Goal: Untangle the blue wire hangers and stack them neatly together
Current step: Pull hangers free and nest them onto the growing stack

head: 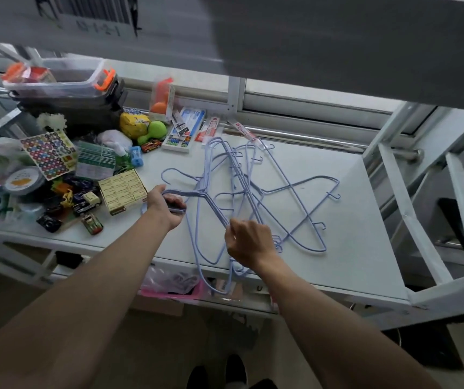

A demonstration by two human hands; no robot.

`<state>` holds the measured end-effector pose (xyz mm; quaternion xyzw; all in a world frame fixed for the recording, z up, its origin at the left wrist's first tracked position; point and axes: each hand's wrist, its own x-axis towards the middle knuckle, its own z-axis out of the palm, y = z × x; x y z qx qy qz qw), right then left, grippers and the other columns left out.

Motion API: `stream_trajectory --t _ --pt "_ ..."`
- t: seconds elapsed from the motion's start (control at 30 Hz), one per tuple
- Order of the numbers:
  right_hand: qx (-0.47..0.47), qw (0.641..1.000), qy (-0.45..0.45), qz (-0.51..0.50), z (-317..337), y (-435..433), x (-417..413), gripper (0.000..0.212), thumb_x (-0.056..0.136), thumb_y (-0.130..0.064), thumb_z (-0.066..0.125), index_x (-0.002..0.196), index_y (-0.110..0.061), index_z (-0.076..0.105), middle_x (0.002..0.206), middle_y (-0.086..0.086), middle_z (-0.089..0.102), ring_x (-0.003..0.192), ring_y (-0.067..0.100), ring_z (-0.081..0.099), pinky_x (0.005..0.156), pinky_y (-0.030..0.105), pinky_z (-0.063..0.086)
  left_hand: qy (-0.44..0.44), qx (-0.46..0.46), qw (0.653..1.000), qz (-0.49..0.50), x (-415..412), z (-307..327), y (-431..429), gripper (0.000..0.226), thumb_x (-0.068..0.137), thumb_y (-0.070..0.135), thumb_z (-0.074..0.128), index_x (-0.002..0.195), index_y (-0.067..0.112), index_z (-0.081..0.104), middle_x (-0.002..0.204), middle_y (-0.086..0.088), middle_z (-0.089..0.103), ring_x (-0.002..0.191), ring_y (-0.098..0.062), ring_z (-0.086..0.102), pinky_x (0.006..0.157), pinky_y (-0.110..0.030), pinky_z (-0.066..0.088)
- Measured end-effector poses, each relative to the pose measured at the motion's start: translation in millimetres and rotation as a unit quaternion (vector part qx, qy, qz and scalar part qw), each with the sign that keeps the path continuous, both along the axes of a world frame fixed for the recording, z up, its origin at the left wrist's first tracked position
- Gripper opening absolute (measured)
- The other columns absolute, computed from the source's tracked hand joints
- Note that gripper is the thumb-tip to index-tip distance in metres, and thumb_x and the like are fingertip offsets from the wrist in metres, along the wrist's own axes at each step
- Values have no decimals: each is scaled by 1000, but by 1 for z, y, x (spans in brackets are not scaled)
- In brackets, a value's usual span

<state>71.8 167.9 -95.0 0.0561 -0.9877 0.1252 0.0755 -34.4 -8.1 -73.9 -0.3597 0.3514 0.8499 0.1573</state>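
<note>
Several pale blue wire hangers lie tangled in the middle of a white shelf. My left hand is closed around the hook ends of a small bunch of hangers at the left side of the tangle. My right hand pinches a wire near the shelf's front edge. One hanger lies spread out to the right, apart from my hands. Part of a hanger hangs over the front edge.
Toy cars, a yellow box, a sticker sheet and stacked plastic bins crowd the shelf's left side. Packaged pens lie at the back. A metal frame borders the right. An upper shelf overhangs.
</note>
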Motion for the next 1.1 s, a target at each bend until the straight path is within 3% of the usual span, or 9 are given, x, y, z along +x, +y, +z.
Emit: stream_trajectory --t 0.13,0.33,0.43,0.57,0.63,0.73,0.83,0.93,1.1 --pt "-12 999 47 -24 2 5 -10 29 93 -21 47 77 -6 66 80 17 65 68 40 64 59 35 44 -12 -13 1000 -3 1 6 1 47 96 26 43 55 19 23 31 3 20 24 -12 23 46 -23 22" --pt "-28 972 -57 -227 5 35 -20 27 94 -16 42 113 -3 55 113 19 57 102 36 56 86 40 43 -42 -22 999 -2 -1 11 2 43 95 26 35 56 20 19 34 2 15 26 -17 14 44 -25 16" --pt "-48 963 -113 -239 1 48 -19 28 96 -19 39 107 -2 57 112 19 63 104 37 58 88 39 42 -43 -35 998 3 -1 10 3 43 96 22 31 56 20 17 32 2 14 26 -17 11 46 -26 13" --pt "-83 945 -88 -305 -4 71 -19 30 92 -17 43 113 2 54 116 22 59 107 38 56 88 42 45 -13 -36 999 30 -3 7 -1 43 96 18 29 55 21 16 31 4 13 25 -15 9 42 -21 14" --pt "-87 930 -117 -338 -5 87 -20 46 91 -29 51 126 1 46 128 23 50 119 38 48 97 45 40 7 -26 999 40 -5 4 -8 44 95 15 28 53 21 17 31 4 13 25 -15 9 39 -15 13" --pt "-68 914 -189 -352 -5 104 -22 89 81 -57 63 142 -2 28 142 25 36 131 40 34 106 48 31 33 -10 999 38 -8 1 -20 55 94 12 28 40 21 20 31 3 12 24 -14 8 38 -13 12" --pt "-67 908 -226 -347 -11 108 -29 113 74 -63 68 150 -2 10 148 25 29 136 39 27 109 49 25 53 -4 998 25 -11 3 -28 62 93 11 28 33 21 21 31 4 12 23 -14 8 38 -13 10" --pt "-67 907 -230 -347 -15 106 -34 114 74 -59 71 150 -2 8 150 24 29 138 38 28 110 51 24 64 8 998 25 -13 6 -34 61 94 12 27 34 20 22 31 4 13 23 -13 10 37 -13 9" --pt "-77 902 -227 -358 -13 105 -38 103 69 -47 79 144 -4 21 142 24 32 131 38 36 107 51 28 68 24 997 28 -18 11 -39 61 95 12 25 35 20 24 31 5 14 23 -12 11 38 -14 9"
